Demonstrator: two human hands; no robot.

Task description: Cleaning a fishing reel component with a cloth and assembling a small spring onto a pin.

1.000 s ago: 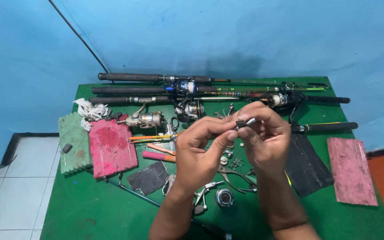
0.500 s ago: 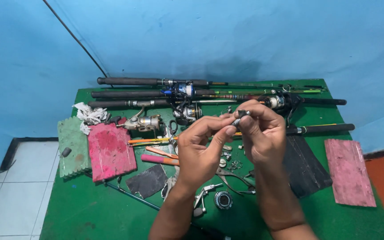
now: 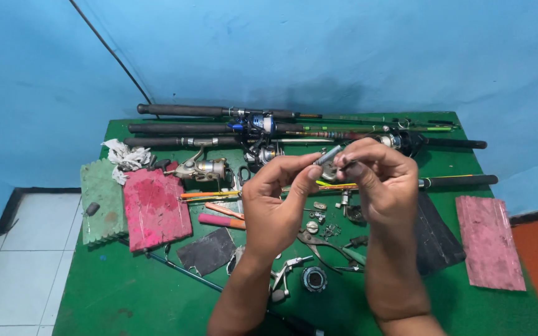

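Behind the hands, several rods (image 3: 219,127) lie side by side across the far edge of the green table (image 3: 113,292), some with reels mounted. To the left of the left hand sit a loose reel (image 3: 203,168), a wad of white cloth (image 3: 126,155), a green pad (image 3: 102,199) and a pink pad (image 3: 155,208); orange and pink sticks (image 3: 219,219) lie just beside that wrist. Below the hands, between the forearms, small metal parts (image 3: 319,218), pliers (image 3: 328,244), a reel handle (image 3: 284,274) and a dark ring (image 3: 314,279) are scattered. A black sheet (image 3: 437,236) lies under the right forearm, and another pink pad (image 3: 490,242) sits well to its right.

The left hand (image 3: 275,202) and right hand (image 3: 381,180) are raised above the table, fingertips meeting. Together they pinch a small silvery part (image 3: 330,154), the left with thumb and forefinger narrowed on its lower end, the right with curled fingers closed on its upper end. What the part is exactly cannot be told.
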